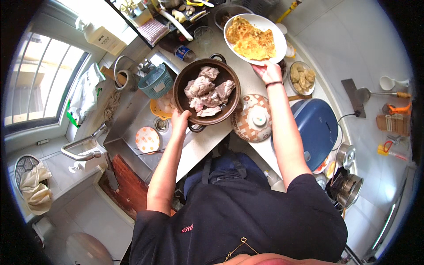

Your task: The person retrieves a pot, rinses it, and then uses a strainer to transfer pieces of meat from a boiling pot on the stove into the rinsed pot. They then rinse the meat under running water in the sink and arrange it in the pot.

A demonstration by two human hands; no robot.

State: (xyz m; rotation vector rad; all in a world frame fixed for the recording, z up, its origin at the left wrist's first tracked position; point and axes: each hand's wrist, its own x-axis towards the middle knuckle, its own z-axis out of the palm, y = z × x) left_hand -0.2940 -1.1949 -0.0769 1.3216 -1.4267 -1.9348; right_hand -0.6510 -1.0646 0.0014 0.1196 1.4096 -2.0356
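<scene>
My left hand (181, 121) grips the near-left rim of a dark brown clay pot (178, 99), which holds several chunks of pale, bone-in meat (202, 86). My right hand (269, 73) holds the near edge of a white oval plate (281, 44) with golden flatbread or omelette pieces (253, 43) on it, beyond the pot and to its right. A patterned lid with a white knob (259, 119) lies on the counter just right of the pot. Farther right, a glass plate of light brown food pieces (302, 78) stands near my right wrist.
At left is a steel sink (127, 124) with a dotted dish (147, 140), a yellow strainer (159, 113) and a teal basket (158, 81). A plastic bottle (185, 53) and a glass (203, 34) are behind the pot. A blue appliance (314, 132) stands right; a wooden board (127, 185) leans lower left.
</scene>
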